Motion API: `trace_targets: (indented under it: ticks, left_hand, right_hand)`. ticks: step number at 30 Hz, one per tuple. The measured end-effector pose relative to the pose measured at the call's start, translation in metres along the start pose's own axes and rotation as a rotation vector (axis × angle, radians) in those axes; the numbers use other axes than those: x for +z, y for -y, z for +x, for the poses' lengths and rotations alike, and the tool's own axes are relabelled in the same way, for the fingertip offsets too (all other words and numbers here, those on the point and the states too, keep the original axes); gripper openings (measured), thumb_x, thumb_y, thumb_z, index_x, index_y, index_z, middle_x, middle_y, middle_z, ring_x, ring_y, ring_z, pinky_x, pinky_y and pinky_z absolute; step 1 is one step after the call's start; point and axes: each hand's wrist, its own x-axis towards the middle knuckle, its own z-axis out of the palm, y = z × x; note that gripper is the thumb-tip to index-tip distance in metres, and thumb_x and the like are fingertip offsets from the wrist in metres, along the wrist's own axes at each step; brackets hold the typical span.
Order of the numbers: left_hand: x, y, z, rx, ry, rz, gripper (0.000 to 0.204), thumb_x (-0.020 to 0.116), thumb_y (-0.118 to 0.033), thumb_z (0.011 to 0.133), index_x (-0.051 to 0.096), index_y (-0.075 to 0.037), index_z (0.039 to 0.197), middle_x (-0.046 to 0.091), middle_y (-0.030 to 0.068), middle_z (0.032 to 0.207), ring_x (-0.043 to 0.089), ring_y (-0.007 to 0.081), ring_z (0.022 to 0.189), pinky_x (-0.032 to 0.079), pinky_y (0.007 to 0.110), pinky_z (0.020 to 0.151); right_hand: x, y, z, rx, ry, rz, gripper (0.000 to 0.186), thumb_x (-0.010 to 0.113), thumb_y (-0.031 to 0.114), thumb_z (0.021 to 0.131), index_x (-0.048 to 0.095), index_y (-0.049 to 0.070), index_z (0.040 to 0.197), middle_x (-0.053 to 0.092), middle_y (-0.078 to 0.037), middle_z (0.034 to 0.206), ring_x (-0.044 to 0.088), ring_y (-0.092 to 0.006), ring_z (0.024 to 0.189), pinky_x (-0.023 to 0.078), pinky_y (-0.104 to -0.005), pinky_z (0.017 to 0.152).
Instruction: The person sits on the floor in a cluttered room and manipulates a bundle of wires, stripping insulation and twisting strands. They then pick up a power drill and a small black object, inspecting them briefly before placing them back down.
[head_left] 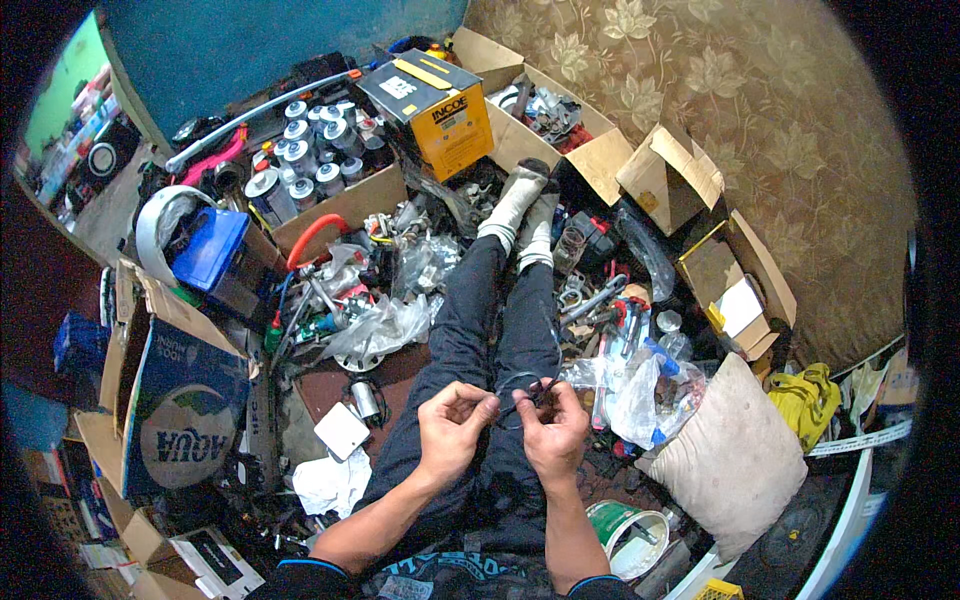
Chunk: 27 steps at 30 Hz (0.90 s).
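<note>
Over my dark trousers (pixel 455 320), between my thighs, both hands work on a thin dark looped wire or cord (pixel 520 385); its exact kind is hard to make out. My left hand (pixel 455 430) pinches it between thumb and fingertips. My right hand (pixel 550 430), a little to the right, grips a small tangled dark part of it. A white square piece (pixel 340 428), a metal cylinder (pixel 364 398) and crumpled white paper (pixel 325 485) lie left of my legs.
Around my outstretched legs are cartons (pixel 180 400), a yellow-and-black box (pixel 440 135), clear containers (pixel 300 150), plastic bags (pixel 390 325), tools (pixel 590 305), a pale pillow (pixel 735 460), yellow cloth (pixel 805 405) and a bucket (pixel 630 540). A patterned wall (pixel 760 100) stands at the right.
</note>
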Motion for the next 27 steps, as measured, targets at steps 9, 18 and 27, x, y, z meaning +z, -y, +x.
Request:
trace_targets:
  ticks: [9, 18, 27]
  left_hand:
    - [0.002, 0.002, -0.007, 0.016, 0.106, 0.027, 0.014, 0.066, -0.002, 0.086, 0.063, 0.006, 0.098, 0.067, 0.0093, 0.092, 0.064, 0.0134, 0.084, 0.052, 0.025, 0.075]
    - [-0.012, 0.003, 0.002, 0.042, 0.030, -0.057, 0.015, 0.064, -0.001, 0.087, 0.065, 0.005, 0.101, 0.068, 0.0098, 0.092, 0.066, 0.0161, 0.086, 0.054, 0.027, 0.077]
    - [-0.019, -0.016, 0.007, -0.092, -0.032, 0.081, 0.014, 0.063, -0.006, 0.089, 0.066, 0.002, 0.100, 0.068, 0.0057, 0.087, 0.060, 0.0054, 0.069, 0.048, 0.019, 0.057]
  right_hand:
    - [0.000, -0.015, 0.001, 0.120, -0.044, 0.168, 0.017, 0.073, 0.006, 0.080, 0.059, 0.002, 0.090, 0.064, -0.001, 0.073, 0.056, -0.0051, 0.060, 0.043, -0.0207, 0.054]
    - [-0.016, 0.000, -0.005, 0.183, 0.437, 0.229, 0.021, 0.070, 0.007, 0.082, 0.064, 0.003, 0.101, 0.069, -0.007, 0.097, 0.063, -0.0149, 0.088, 0.049, -0.0292, 0.081]
    - [-0.031, 0.012, 0.001, -0.181, 0.616, -0.025, 0.039, 0.075, 0.010, 0.076, 0.062, 0.005, 0.112, 0.067, -0.009, 0.098, 0.064, -0.0230, 0.092, 0.046, -0.0336, 0.087]
